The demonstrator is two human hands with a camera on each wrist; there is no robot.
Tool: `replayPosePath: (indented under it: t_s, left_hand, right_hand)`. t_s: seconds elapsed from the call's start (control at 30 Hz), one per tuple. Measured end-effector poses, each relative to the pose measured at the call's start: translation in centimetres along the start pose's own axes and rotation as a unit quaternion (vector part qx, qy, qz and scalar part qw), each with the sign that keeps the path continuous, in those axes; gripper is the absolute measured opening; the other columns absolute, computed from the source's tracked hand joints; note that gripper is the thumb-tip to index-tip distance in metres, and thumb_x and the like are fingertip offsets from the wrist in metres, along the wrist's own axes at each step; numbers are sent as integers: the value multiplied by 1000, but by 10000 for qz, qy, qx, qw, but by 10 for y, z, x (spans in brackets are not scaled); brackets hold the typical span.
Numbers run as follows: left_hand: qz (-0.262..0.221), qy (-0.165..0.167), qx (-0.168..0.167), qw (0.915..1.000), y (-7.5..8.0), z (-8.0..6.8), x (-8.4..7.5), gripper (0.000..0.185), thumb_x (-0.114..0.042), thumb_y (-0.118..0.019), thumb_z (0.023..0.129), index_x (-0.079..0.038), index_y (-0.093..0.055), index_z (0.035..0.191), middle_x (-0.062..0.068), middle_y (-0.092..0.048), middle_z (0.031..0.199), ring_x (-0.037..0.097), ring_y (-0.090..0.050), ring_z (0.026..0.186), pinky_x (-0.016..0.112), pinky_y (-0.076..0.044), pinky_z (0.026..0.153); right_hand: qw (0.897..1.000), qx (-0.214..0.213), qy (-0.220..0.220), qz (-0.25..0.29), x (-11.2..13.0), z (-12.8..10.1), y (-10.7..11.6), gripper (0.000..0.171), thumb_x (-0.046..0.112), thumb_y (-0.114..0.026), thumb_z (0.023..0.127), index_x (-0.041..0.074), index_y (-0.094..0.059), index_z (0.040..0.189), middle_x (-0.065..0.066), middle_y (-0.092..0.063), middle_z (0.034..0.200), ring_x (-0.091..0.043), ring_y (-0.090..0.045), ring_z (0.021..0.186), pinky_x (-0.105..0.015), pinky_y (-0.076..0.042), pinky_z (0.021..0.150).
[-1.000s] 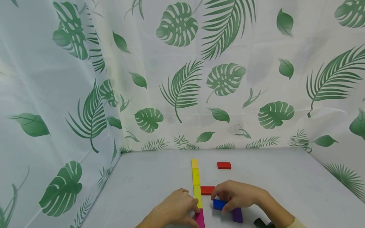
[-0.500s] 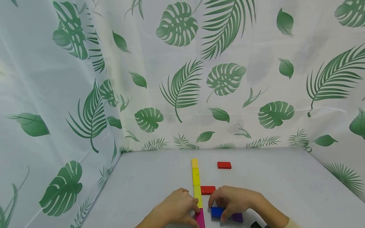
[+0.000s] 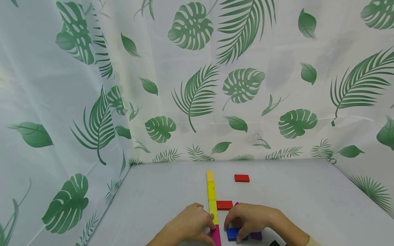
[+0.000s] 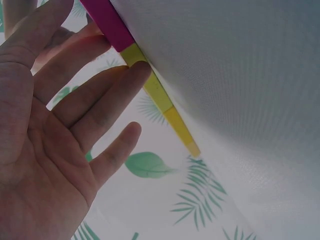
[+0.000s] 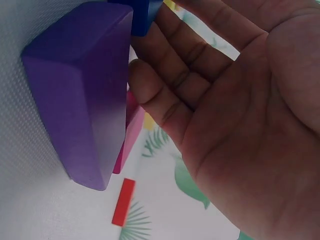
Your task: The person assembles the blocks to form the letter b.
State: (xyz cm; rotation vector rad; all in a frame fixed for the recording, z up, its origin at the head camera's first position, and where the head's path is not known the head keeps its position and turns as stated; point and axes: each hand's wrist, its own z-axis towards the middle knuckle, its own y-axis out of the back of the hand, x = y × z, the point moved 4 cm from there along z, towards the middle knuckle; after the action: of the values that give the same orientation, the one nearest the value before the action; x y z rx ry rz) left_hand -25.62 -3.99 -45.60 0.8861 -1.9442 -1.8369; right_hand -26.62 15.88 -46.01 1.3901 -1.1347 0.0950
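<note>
A line of yellow blocks (image 3: 211,191) runs toward me and ends in a magenta block (image 3: 216,237). My left hand (image 3: 211,226) lies flat beside that line, and its straight fingertips (image 4: 139,70) touch the nearest yellow block (image 4: 134,54) where it meets the magenta block (image 4: 107,22). My right hand (image 3: 233,231) pinches a blue block (image 3: 232,234) just right of the magenta one. A purple block (image 3: 256,235) lies by the right hand's fingers and fills the right wrist view (image 5: 80,115), with the blue block (image 5: 143,14) past it.
One red block (image 3: 224,205) lies against the yellow line, another red block (image 3: 241,178) farther back. A pink block (image 5: 128,131) sits partly hidden under my right hand. Leaf-print curtains wall the grey table (image 3: 307,191) on the left, back and right.
My right hand has drawn the blue block nearer and leftward, closer to the magenta block. The left hand has stayed on the yellow line.
</note>
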Motion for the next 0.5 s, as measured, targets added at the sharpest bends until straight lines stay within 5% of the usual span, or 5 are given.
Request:
replayPosePath:
  t_s: [0.5]
  left_hand:
    - [187, -170, -95, 9996, 0, 0, 0, 38, -58, -83, 82, -36, -82, 113, -17, -77, 113, -10, -65, 96, 37, -52, 107]
  right_hand:
    - [9997, 159, -171, 68, 6, -2, -1, 27, 16, -84, 88, 28, -80, 112, 14, -69, 85, 1, -60, 72, -20, -56, 73]
